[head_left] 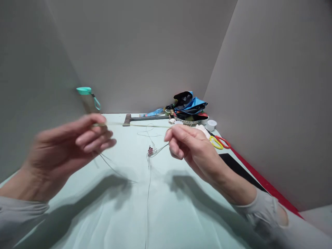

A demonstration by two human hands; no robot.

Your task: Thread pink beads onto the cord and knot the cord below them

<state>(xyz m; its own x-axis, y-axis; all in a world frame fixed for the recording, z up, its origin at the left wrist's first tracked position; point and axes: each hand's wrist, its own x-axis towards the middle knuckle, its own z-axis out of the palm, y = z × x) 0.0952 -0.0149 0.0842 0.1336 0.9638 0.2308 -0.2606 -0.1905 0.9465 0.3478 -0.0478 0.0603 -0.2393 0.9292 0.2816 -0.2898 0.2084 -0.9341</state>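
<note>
A thin pale cord (147, 126) runs nearly level between my two hands above the table. My left hand (75, 140) pinches one end of it between thumb and forefinger, slightly blurred, and loose strands trail below that palm. The other end disappears into the closed fingers of my right hand (190, 141). More grey strands lead from my right fingers to a small dark red piece (150, 150) tangled in loops of cord. From that piece a single strand (147, 207) runs down toward the near edge. What the red piece is I cannot make out.
A hammer (127, 120) lies at the back of the pale green tabletop. Left of it stands a bottle with a teal lid (84, 91). A blue and black bag (190, 105), a white roll (211, 124), scissors with yellow and red handles (220, 142) and a black sheet (238, 171) are on the right.
</note>
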